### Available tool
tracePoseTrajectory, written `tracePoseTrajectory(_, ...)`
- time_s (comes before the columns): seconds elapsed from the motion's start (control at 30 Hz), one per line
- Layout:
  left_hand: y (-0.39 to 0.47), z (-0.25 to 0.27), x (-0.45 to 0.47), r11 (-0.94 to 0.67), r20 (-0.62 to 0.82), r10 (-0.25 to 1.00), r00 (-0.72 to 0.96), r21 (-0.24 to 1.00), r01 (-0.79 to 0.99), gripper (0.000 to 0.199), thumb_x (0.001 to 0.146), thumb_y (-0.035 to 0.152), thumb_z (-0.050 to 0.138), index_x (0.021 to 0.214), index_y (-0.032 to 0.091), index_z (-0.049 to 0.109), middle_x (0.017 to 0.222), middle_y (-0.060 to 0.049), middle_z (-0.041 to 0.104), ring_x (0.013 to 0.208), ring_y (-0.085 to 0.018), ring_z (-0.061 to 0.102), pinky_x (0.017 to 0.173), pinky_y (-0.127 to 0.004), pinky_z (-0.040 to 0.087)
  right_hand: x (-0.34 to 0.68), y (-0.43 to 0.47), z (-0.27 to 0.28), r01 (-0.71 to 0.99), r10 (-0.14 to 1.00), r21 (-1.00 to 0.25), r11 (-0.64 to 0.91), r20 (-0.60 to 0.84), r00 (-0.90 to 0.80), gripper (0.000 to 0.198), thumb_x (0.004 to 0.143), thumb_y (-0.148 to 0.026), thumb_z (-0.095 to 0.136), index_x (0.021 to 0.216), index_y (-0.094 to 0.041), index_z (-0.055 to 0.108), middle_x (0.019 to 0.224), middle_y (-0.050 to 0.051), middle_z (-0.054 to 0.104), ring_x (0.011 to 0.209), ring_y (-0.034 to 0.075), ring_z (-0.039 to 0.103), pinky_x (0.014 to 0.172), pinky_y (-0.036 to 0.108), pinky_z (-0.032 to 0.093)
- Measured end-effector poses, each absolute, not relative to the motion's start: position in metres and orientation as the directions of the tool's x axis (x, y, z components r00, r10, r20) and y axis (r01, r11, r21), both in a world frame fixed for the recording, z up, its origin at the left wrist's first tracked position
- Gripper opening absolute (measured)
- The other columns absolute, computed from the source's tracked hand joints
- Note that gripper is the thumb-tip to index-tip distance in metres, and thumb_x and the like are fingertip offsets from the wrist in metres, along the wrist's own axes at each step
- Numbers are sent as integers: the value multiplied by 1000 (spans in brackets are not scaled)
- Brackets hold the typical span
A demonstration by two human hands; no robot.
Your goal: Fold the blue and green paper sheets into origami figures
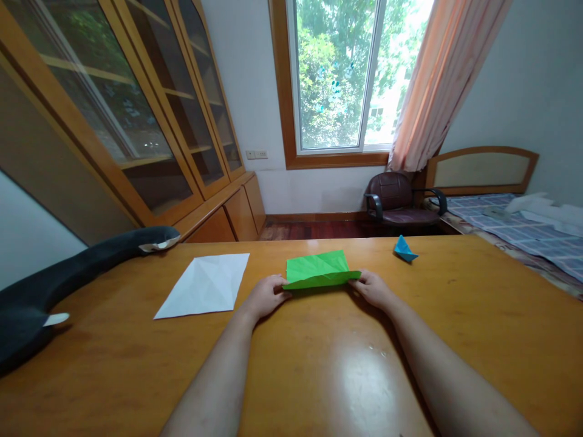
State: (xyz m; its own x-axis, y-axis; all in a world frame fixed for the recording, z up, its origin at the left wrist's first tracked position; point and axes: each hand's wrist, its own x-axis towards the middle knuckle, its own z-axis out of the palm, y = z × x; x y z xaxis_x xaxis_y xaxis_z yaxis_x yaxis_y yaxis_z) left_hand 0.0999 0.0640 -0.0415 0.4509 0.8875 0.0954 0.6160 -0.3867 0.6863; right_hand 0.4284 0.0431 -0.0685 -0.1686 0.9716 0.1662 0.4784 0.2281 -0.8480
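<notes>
A creased green sheet of paper (319, 266) lies on the wooden table, its near edge bent up along a fold. My left hand (265, 295) pinches the near left corner between thumb and fingers. At the near right corner, my right hand (371, 289) grips the same raised edge. To the left rests a white sheet of paper (207, 285) with crossing crease lines, apart from my hand. A small folded blue paper boat (404, 249) stands beyond my right hand, near the far edge.
The wooden table (296, 376) stretches across the foreground. A dark curved object with white patches (91, 267), perhaps a plush toy, lies along the left side. Past the far edge are a glass-fronted cabinet (182, 97), a brown armchair (394, 197) and a bed (523, 221).
</notes>
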Motion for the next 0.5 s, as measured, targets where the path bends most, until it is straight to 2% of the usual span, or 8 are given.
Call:
tracePoseTrajectory(0.07, 65, -43, 102, -405, 120, 884, 452, 678, 614, 22, 76, 32, 64, 91, 21, 74, 96, -4, 72, 100, -23, 62, 92, -32, 46, 427, 43, -67, 450, 969, -861, 237, 179, -168, 30, 78, -42, 51, 65, -19, 66, 61, 0, 62, 69, 18, 57, 67, 28, 48)
tracePoseTrajectory(0.17, 67, -46, 103, -456, 187, 867, 462, 672, 584, 19, 77, 27, 61, 88, 20, 75, 97, -5, 72, 97, -21, 62, 91, -30, 46, 424, 43, -65, 406, 969, -882, 237, 187, -160, 30, 77, -44, 53, 71, -19, 69, 73, 2, 67, 80, 21, 60, 76, 32, 50)
tracePoseTrajectory(0.3, 66, -45, 105, -454, 189, 857, 479, 717, 529, 23, 82, 30, 55, 90, 19, 74, 96, -5, 72, 90, -20, 64, 85, -30, 48, 420, 42, -66, 298, 975, -931, 213, 184, -121, 37, 76, -50, 56, 83, -17, 71, 86, 5, 71, 84, 23, 63, 83, 38, 50)
tracePoseTrajectory(0.4, 64, -42, 108, -401, 165, 883, 439, 752, 523, 26, 82, 32, 54, 92, 18, 73, 90, -4, 73, 88, -22, 64, 83, -31, 49, 419, 42, -68, 237, 981, -953, 191, 174, -91, 44, 74, -57, 59, 85, -16, 72, 87, 7, 72, 86, 24, 64, 87, 41, 50)
tracePoseTrajectory(0.5, 63, -41, 109, -359, 150, 907, 393, 763, 537, 23, 78, 33, 59, 87, 17, 73, 87, -5, 73, 87, -23, 63, 82, -32, 50, 418, 42, -67, 215, 984, -961, 171, 156, -85, 47, 73, -59, 60, 84, -16, 72, 85, 7, 72, 84, 24, 65, 86, 41, 50)
